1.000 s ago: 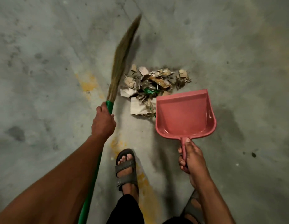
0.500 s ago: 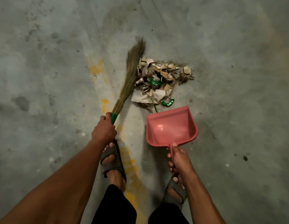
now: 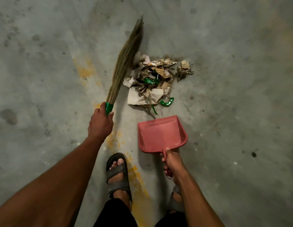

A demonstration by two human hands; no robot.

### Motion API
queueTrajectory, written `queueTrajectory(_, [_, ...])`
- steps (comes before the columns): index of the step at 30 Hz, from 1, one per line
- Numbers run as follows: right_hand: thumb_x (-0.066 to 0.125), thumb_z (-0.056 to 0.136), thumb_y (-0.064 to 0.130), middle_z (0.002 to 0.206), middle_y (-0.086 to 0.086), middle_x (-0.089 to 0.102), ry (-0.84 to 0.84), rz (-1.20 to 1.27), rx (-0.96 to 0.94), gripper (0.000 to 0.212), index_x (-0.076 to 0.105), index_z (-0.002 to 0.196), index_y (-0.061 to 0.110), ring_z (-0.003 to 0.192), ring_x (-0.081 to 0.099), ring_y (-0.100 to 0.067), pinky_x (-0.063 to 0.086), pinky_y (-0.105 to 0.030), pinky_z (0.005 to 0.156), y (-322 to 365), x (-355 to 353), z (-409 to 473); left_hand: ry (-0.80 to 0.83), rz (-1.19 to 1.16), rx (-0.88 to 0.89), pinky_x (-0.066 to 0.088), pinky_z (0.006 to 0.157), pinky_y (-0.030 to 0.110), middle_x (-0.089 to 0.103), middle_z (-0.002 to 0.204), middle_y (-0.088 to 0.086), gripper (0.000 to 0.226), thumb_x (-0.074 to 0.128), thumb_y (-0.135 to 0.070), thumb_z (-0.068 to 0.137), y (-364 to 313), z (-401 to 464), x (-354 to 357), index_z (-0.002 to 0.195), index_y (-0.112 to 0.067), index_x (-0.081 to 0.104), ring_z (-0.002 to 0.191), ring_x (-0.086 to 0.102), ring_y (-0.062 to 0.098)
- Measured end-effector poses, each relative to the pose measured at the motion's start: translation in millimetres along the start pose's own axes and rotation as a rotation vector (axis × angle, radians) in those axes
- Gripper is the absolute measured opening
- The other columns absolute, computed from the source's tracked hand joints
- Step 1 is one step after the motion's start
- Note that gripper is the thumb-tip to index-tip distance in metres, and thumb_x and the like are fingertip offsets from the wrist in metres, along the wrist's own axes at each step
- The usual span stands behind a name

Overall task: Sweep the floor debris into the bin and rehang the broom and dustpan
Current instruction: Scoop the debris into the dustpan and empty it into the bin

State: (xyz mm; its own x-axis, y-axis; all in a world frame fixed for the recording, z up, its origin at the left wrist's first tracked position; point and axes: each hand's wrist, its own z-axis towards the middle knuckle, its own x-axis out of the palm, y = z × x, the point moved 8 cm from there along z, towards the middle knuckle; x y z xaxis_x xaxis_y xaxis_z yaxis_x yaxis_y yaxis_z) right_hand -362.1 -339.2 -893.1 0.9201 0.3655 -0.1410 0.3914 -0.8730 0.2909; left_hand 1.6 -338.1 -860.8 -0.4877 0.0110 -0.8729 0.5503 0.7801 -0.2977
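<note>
My left hand [image 3: 99, 124] grips the broom [image 3: 126, 63], now swung back left of the debris [image 3: 157, 82], while my right hand [image 3: 172, 163] holds the dustpan [image 3: 160, 135] near, ready.

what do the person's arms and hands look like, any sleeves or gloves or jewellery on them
Both arms are bare as far as the frame shows: no sleeve on either forearm. The left hand and right hand are ungloved, with no ring, watch or wristband visible. Fingernails look short and plain. The dim light leaves finer marks impossible to tell.
</note>
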Motion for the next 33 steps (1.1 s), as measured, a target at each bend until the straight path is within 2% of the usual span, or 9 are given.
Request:
queueTrajectory(4, [0.041, 0.109, 0.045, 0.061, 0.002, 0.048, 0.012, 0.002, 0.004, 0.042, 0.06, 0.084, 0.018, 0.035, 0.033, -0.011, 0.027, -0.017, 0.044, 18, 16, 25, 0.002, 0.036, -0.02, 0.051, 0.088, 0.053, 0.056, 0.132, 0.016, 0.06, 0.049, -0.044, 0.105, -2, 43, 1, 0.158, -0.032, 0.026, 0.112, 0.06, 0.045])
queueTrajectory(11, [0.041, 0.109, 0.048, 0.07, -0.003, 0.055, -0.024, -0.061, -0.038, 0.049, 0.071, 0.097, 0.011, 0.039, 0.038, -0.013, 0.027, -0.02, 0.045, 49, 31, 84, -0.013, 0.108, -0.045, 0.048, 0.082, 0.05, 0.056, 0.128, 0.018, 0.064, 0.055, -0.037, 0.103, -9, 132, 4, 0.158, -0.035, 0.024, 0.11, 0.061, 0.047])
queueTrajectory(14, [0.043, 0.108, 0.048, 0.071, -0.004, 0.056, -0.035, -0.104, -0.085, 0.046, 0.069, 0.088, 0.015, 0.041, 0.04, -0.015, 0.028, -0.02, 0.045, 62, 31, 104, 0.02, 0.128, -0.056, 0.05, 0.084, 0.051, 0.057, 0.13, 0.019, 0.066, 0.056, -0.038, 0.102, -10, 171, 15, 0.159, -0.038, 0.023, 0.112, 0.061, 0.046])
queueTrajectory(17, [0.045, 0.107, 0.05, 0.066, -0.004, 0.055, -0.05, -0.149, -0.127, 0.045, 0.064, 0.082, 0.017, 0.039, 0.042, -0.016, 0.03, -0.02, 0.044, 73, 28, 120, 0.07, 0.174, -0.032, 0.046, 0.076, 0.046, 0.056, 0.129, 0.018, 0.068, 0.057, -0.037, 0.102, -6, 192, 32, 0.16, -0.041, 0.022, 0.109, 0.061, 0.043])
queueTrajectory(21, [0.044, 0.108, 0.05, 0.057, -0.002, 0.053, -0.075, -0.2, -0.178, 0.051, 0.058, 0.075, 0.015, 0.041, 0.043, -0.016, 0.03, -0.021, 0.043, 90, 21, 128, 0.075, 0.215, -0.002, 0.048, 0.071, 0.044, 0.053, 0.121, 0.013, 0.07, 0.055, -0.039, 0.104, 13, 185, 48, 0.16, -0.049, 0.015, 0.101, 0.06, 0.04])
queueTrajectory(24, [0.041, 0.11, 0.046, 0.068, -0.003, 0.059, -0.057, -0.229, -0.2, 0.049, 0.07, 0.09, 0.012, 0.045, 0.046, -0.015, 0.032, -0.024, 0.045, 96, 21, 130, 0.105, 0.248, 0.089, 0.053, 0.07, 0.045, 0.052, 0.118, 0.01, 0.072, 0.054, -0.042, 0.103, 21, 159, 56, 0.161, -0.049, 0.013, 0.095, 0.062, 0.039])
queueTrajectory(27, [0.041, 0.11, 0.048, 0.071, -0.004, 0.06, -0.042, -0.197, -0.191, 0.051, 0.071, 0.099, 0.008, 0.046, 0.046, -0.015, 0.033, -0.024, 0.046, 91, 23, 132, 0.128, 0.254, 0.169, 0.057, 0.066, 0.046, 0.052, 0.118, 0.005, 0.072, 0.052, -0.045, 0.102, 26, 122, 57, 0.161, -0.052, 0.011, 0.086, 0.063, 0.037])
queueTrajectory(30, [0.041, 0.11, 0.046, 0.07, -0.005, 0.057, -0.019, -0.146, -0.189, 0.048, 0.065, 0.09, 0.01, 0.041, 0.043, -0.015, 0.03, -0.024, 0.045, 88, 25, 128, 0.096, 0.233, 0.226, 0.058, 0.059, 0.045, 0.051, 0.117, 0.003, 0.071, 0.05, -0.045, 0.104, 23, 89, 48, 0.161, -0.051, 0.009, 0.078, 0.062, 0.033])
queueTrajectory(33, [0.041, 0.111, 0.04, 0.068, -0.003, 0.057, 0.003, -0.12, -0.186, 0.039, 0.063, 0.09, 0.015, 0.04, 0.042, -0.015, 0.03, -0.022, 0.045, 85, 26, 124, 0.043, 0.148, 0.222, 0.054, 0.059, 0.041, 0.052, 0.117, 0.002, 0.07, 0.049, -0.044, 0.105, 14, 79, 37, 0.162, -0.051, 0.009, 0.084, 0.06, 0.028])
